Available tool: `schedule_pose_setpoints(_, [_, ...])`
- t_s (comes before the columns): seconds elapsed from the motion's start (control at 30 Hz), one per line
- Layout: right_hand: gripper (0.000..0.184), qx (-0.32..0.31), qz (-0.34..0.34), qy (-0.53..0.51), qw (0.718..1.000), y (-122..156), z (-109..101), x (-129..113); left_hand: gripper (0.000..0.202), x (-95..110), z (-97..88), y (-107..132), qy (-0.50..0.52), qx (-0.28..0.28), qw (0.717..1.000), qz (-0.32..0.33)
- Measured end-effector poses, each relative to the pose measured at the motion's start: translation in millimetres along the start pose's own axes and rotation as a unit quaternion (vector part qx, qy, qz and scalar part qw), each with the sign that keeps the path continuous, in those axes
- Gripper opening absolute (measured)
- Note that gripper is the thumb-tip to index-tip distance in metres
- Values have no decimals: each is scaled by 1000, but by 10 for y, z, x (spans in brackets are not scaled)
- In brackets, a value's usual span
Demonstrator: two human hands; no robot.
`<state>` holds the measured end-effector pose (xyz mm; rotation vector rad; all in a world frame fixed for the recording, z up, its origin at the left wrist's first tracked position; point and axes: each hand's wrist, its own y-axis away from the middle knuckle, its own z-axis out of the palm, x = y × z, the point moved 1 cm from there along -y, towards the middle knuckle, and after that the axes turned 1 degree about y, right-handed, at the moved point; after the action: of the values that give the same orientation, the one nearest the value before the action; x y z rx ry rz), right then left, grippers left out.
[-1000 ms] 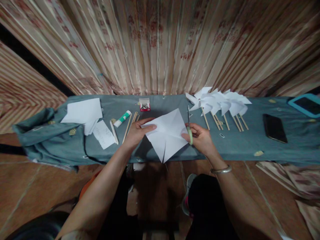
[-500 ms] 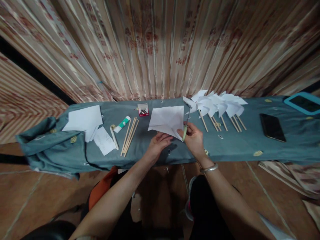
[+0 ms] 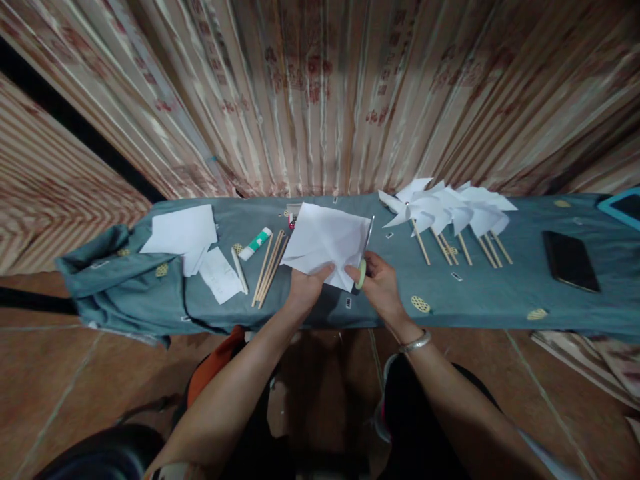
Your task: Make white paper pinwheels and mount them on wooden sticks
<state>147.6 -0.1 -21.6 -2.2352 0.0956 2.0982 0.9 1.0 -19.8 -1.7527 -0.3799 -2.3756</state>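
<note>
A creased white paper square is lifted over the blue-grey cloth on the table. My left hand pinches its near edge from below. My right hand is closed round green-handled scissors, whose blades point up along the paper's right edge. A silver bangle sits on my right wrist.
Several finished white paper pinwheels on sticks lie to the right. Bare wooden sticks, a glue stick, a pen and loose paper sheets lie left. A small red pin box is partly hidden behind the paper. A black phone lies at right.
The paper was lifted off the table and turned. My left hand shifted from its left edge to the near edge; my right hand with the scissors followed leftward.
</note>
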Motion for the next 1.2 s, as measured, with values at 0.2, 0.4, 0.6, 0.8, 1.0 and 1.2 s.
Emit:
schedule_pose_setpoints(0.2, [41,-70,1,-11,997,133,58,-84,38,191,-132,-132,-87,-3,995,56])
schedule_pose_setpoints(0.4, [42,-179,59,1,982,428,115,-106,38,318,-317,-353,-77,37,991,105])
schedule_pose_setpoints(0.6, [45,-285,134,-29,949,571,149,-8,38,374,-360,-379,-59,58,991,102])
schedule_pose_setpoints(0.8, [44,-288,141,-35,947,528,115,2,29,301,-288,-307,-27,-4,995,92])
schedule_pose_setpoints(1.0, [42,-282,144,-28,948,506,113,-34,22,252,-277,-291,-22,-20,995,96])
schedule_pose_setpoints(1.2, [40,-282,150,-29,947,508,113,-80,25,254,-264,-279,-27,-18,995,90])
